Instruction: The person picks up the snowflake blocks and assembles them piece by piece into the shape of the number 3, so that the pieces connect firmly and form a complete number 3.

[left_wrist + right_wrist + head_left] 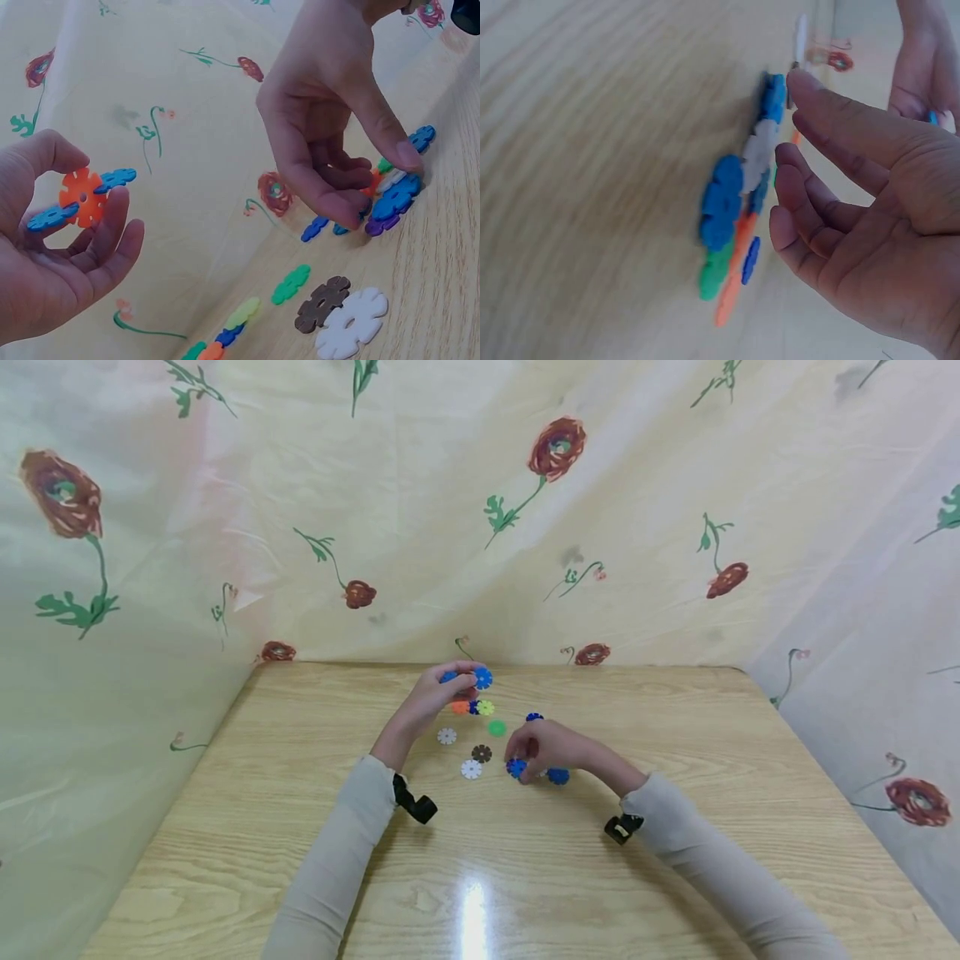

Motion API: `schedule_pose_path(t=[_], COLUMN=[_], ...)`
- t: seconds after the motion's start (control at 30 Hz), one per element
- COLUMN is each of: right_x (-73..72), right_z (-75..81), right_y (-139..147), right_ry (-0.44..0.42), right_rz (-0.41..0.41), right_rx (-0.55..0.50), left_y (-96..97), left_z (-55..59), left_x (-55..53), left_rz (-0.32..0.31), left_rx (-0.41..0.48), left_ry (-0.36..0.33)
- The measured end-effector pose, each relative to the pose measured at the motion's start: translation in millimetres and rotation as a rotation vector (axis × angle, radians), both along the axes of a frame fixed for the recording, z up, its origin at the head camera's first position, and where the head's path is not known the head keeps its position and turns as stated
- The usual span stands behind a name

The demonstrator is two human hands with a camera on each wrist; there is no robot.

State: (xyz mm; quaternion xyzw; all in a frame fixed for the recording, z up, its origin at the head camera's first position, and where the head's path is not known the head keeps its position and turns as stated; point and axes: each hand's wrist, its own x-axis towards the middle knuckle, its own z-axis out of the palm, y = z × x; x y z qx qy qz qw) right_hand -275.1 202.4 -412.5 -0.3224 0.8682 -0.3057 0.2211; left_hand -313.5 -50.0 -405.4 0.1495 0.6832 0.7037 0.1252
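My left hand (433, 700) is raised above the far part of the table and pinches an orange notched disc (92, 206). Two blue discs (51, 218) are slotted into opposite sides of that orange one. Lower and to the right, my right hand (557, 745) reaches down with thumb and fingers apart over a blue disc (396, 197). A purple disc (381, 226) shows just below it. In the right wrist view the fingertips stand beside a cluster with a white disc (759, 154), a larger blue disc (721, 202) and a green disc (716, 274).
Loose on the wooden table (225, 827) between the hands lie white discs (471, 769), a brown disc (482, 753) and a green disc (497, 727). A joined row with a yellow disc (486, 707) lies below the left hand. Flowered cloth (420, 510) hangs behind the table.
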Motion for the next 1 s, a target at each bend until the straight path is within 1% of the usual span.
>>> schedule_pose_path(t=[0.17,0.3,0.57,0.7,0.83,1.0], right_x=[-0.8,-2.3,-5.7,-7.6,-11.1,-17.6], right_z=[-6.3,-8.0,-12.3,-11.5,-5.7,5.9], right_y=[-0.9,-2.6,-4.9,-5.5,-5.8,-4.6], right_ry=[0.015,0.036,0.032,0.04,0.071,0.101], right_rz=[-0.01,-0.02,-0.042,-0.052,-0.078,-0.173], right_rx=[0.025,0.039,0.016,-0.018,-0.071,-0.172], left_y=[0.1,0.8,2.2,2.9,3.3,3.3], left_z=[0.9,1.2,0.4,0.4,0.7,-0.9], left_x=[0.6,1.0,0.2,-1.0,-1.0,-0.8], left_rz=[0.001,0.002,0.015,0.024,0.029,0.026], left_rx=[0.014,0.026,0.06,0.082,0.103,0.101], left_ry=[-0.009,-0.014,-0.037,-0.042,-0.041,-0.057])
